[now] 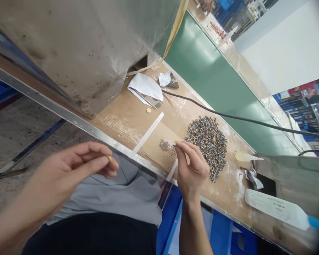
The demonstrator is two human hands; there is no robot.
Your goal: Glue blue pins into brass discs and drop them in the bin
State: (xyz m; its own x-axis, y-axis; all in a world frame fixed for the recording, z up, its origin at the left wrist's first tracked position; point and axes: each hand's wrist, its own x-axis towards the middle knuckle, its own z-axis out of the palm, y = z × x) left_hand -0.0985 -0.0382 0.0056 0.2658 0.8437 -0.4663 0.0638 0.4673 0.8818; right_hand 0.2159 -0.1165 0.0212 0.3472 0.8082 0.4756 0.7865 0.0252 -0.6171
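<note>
My left hand (pixel 77 164) is raised in front of the table edge, thumb and forefinger pinched on a small yellow piece (pixel 109 158). Over the tabletop, the fingertips of my right hand (pixel 192 164) are closed on a tiny dark item (pixel 173 145), too small to name. Those fingertips are right beside a small clear round container (pixel 165 144) on the brown table covering (pixel 117 124). Behind my right hand spreads a pile of small blue and gold metal pieces (pixel 206 141). A small round yellow disc (pixel 148 110) lies farther back.
White cloth (pixel 146 85) with a striped edge lies near the large grey panel (pixel 95 53). A black cable (pixel 215 111) crosses the table beside a green divider (pixel 204 60). At right are a dropper bottle (pixel 244 157) and a large white bottle (pixel 276 209). Another person's hand (pixel 206 5) shows beyond.
</note>
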